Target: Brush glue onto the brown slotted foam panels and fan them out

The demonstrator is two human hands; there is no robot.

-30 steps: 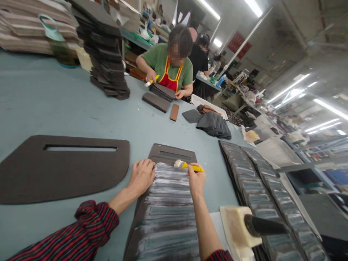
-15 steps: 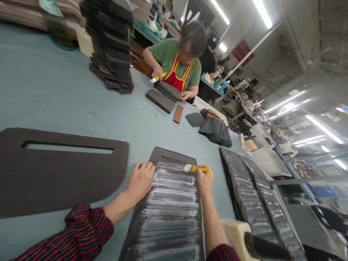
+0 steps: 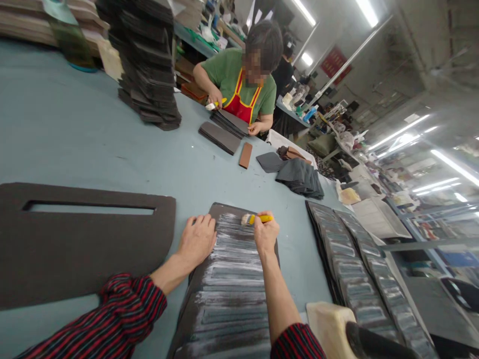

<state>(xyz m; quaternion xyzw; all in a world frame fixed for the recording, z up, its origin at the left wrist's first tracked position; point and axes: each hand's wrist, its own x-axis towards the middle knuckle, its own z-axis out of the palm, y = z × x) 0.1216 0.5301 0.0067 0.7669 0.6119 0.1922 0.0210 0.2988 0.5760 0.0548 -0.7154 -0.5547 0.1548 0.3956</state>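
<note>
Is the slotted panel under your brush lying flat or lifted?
Flat: the slotted panel lies spread on the table, under the left hand and the brush in the right hand.

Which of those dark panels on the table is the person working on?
The white-streaked panel under the left hand, which the right hand is brushing. The streaked row to its right and the big plain panel lie untouched.

Lighting bright & even, approx. all from overhead tube lights (image 3: 368, 12); shadows soft on table (image 3: 63, 134), no hard glare on dark sheet (image 3: 234, 279); bright streaks at R side of frame; wide-angle bend strong at edges, esp. pole (image 3: 348, 62); general focus OK, corners slightly soft.
</note>
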